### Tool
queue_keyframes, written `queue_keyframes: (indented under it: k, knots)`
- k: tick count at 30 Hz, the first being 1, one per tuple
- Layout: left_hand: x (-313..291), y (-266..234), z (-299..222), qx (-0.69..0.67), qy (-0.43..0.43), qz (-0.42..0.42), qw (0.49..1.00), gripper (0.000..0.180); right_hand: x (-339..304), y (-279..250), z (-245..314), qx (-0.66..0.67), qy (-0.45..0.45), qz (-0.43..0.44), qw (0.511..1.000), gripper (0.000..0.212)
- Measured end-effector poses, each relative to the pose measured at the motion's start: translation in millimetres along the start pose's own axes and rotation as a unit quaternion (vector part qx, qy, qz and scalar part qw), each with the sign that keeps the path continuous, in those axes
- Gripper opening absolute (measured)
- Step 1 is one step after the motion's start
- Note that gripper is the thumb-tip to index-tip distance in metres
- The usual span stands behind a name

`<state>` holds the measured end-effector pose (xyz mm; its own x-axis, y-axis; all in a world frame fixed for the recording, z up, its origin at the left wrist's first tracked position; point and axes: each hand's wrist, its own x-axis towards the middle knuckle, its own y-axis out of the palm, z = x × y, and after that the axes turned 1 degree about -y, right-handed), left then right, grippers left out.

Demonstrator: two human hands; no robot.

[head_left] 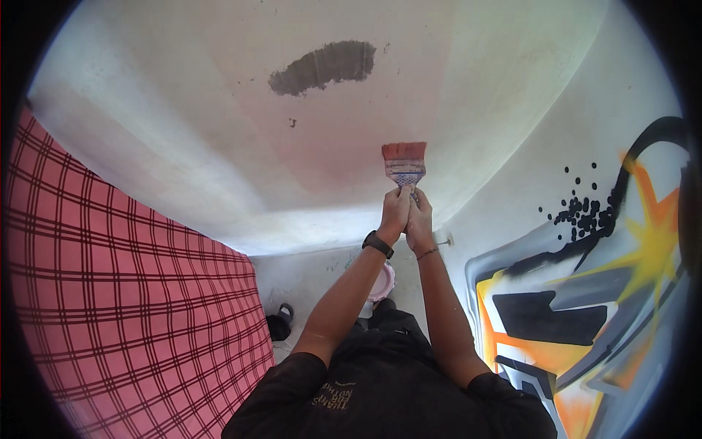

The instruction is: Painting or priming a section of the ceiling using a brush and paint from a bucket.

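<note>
A wide paintbrush [405, 167] with reddish-pink bristles and a paint-smeared metal band points up at the wall in front of me. My left hand [395, 211], below a dark wristwatch, is closed around its handle. Pressed against it, my right hand [420, 219] also wraps the handle, a thin band on its wrist. The hands hide most of the handle. Behind the bristles the pale wall [329, 139] has a faint pink tint; I cannot tell whether they touch it. A dark grey patch [323, 67] marks the wall higher up.
Below my forearms, a bucket [382, 281] with pinkish paint stands on the floor near my feet. A pink plaid cloth surface [139, 293] fills the left side. On the right is a wall with a graffiti mural [570, 314]. Dark footwear [279, 322] lies beside the plaid cloth.
</note>
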<state>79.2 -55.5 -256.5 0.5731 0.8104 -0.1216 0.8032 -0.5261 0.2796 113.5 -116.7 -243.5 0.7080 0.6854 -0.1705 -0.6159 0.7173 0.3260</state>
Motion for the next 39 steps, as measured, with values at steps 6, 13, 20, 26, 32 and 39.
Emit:
queue_keyframes:
  k: [6,13,20,26,32,39]
  knots:
    - [-8.3,-8.9,75.9,-0.032,-0.227,-0.016,0.973,0.036,16.1,-53.7,-79.9,-0.054,0.137,-0.052,0.988,0.033]
    - [-5.4,-16.7,14.4,-0.02,-0.11,-0.02,0.994,0.041,12.0,-6.8,-29.8,-0.052,0.058,-0.043,0.996,0.03]
    - [-19.9,15.9,-154.6,0.006,0.119,0.049,0.992,0.033,-35.6,74.3,141.3,0.024,-0.089,0.046,0.995,0.03]
    - [-26.7,43.5,-232.6,0.093,0.242,0.014,0.966,0.036,-45.8,93.9,208.1,0.072,-0.219,0.121,0.966,0.029]
    - [-16.5,58.2,-299.8,0.009,0.329,0.055,0.943,0.033,-43.6,120.1,261.6,0.051,-0.301,0.126,0.944,0.03]
    - [-20.7,56.7,-321.6,-0.011,0.269,0.076,0.96,0.038,-35.2,131.0,272.0,0.042,-0.322,0.123,0.938,0.031]
